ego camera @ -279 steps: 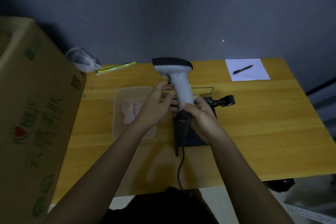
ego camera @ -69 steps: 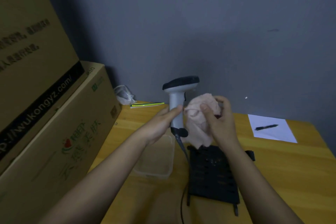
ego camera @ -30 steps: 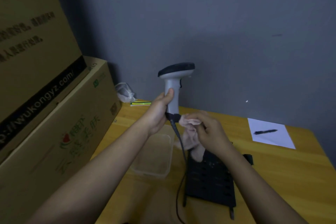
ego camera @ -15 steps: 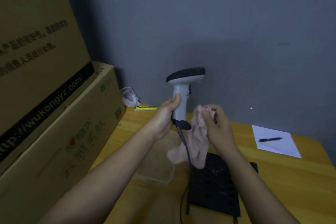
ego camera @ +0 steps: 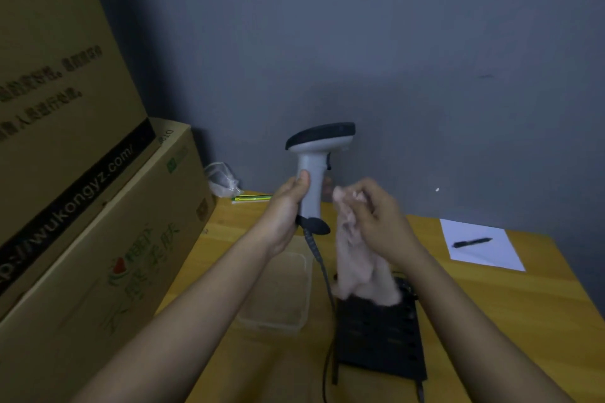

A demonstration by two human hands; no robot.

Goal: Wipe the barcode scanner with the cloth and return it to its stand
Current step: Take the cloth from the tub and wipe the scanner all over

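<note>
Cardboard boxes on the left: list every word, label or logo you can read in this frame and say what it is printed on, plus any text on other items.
"wukongyz.com/" on the black band of the upper cardboard box; its start is cut off.
Chinese lines above that band: too blurred to read.
Green Chinese characters with a red heart logo on the lower cardboard box: too blurred to read.
Barcode scanner, paper: no text visible.

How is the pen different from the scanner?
The pen is small, thin and all black; the scanner is bigger, grey with a dark top. The pen lies flat on paper; the scanner stands upright in the left hand, off the table.
</note>
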